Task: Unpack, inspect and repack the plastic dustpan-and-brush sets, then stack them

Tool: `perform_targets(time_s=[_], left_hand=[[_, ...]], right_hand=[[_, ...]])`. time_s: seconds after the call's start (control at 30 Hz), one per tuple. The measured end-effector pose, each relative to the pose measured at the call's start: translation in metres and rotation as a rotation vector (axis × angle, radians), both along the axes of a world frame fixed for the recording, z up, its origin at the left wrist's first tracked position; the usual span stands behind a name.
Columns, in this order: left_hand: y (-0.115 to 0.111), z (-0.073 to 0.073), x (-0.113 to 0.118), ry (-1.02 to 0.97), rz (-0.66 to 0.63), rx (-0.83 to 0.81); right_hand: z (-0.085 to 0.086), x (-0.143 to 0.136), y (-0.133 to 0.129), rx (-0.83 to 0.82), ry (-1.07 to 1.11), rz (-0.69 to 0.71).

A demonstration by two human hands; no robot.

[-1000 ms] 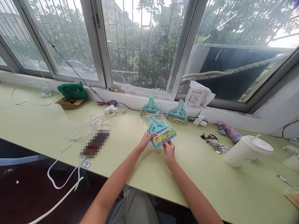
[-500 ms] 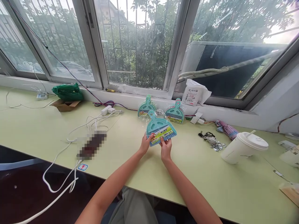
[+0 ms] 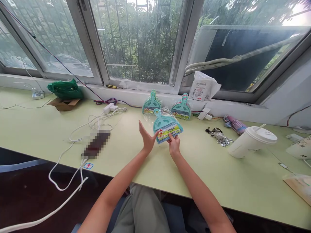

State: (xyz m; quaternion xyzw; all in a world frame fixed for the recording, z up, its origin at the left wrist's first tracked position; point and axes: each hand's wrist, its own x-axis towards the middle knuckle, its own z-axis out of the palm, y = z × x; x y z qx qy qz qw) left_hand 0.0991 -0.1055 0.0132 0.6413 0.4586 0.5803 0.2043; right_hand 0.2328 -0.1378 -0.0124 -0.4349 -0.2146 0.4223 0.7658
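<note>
A teal dustpan and brush set in clear plastic wrap, with a yellow-green printed label, is held up over the table in front of me. My right hand grips its lower edge, thumb over the front. At its left side my left hand is spread, fingers apart and pointing up, the thumb tip close to the lower left corner; whether it touches I cannot tell. Behind it, two more stacks of wrapped sets, a left one and a right one, lean at the windowsill.
On the right are keys, a folded umbrella and a lidded white cup with a straw. White cables and a pixelated dark object lie left. A green bag sits on a cardboard box farther back.
My left hand has let go of the set's left edge and opened out to the left. My right hand still holds the set. The camera view has tipped slightly downward.
</note>
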Motion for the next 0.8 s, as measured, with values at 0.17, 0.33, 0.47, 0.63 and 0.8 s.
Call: perform_targets(time_s=[0.17,0.33,0.47,0.63,0.8], left_hand=[[0.007,0.013,-0.016,0.463,0.051,0.127],[0.017,0.007,-0.011,0.801,-0.065,0.058],[0.017,0.002,-0.007,0.896,-0.071,0.142],[0.012,-0.001,-0.008,0.943,-0.14,0.279],[0.01,-0.001,-0.008,1.027,-0.234,0.464]], right_hand=[[0.001,-0.001,-0.001,-0.037,-0.068,0.025],[0.003,-0.012,-0.003,-0.031,-0.202,0.093],[0.001,-0.014,-0.002,-0.049,-0.225,0.1],[0.001,-0.012,-0.006,-0.061,-0.171,0.095],[0.001,-0.017,-0.012,-0.085,-0.082,0.041]])
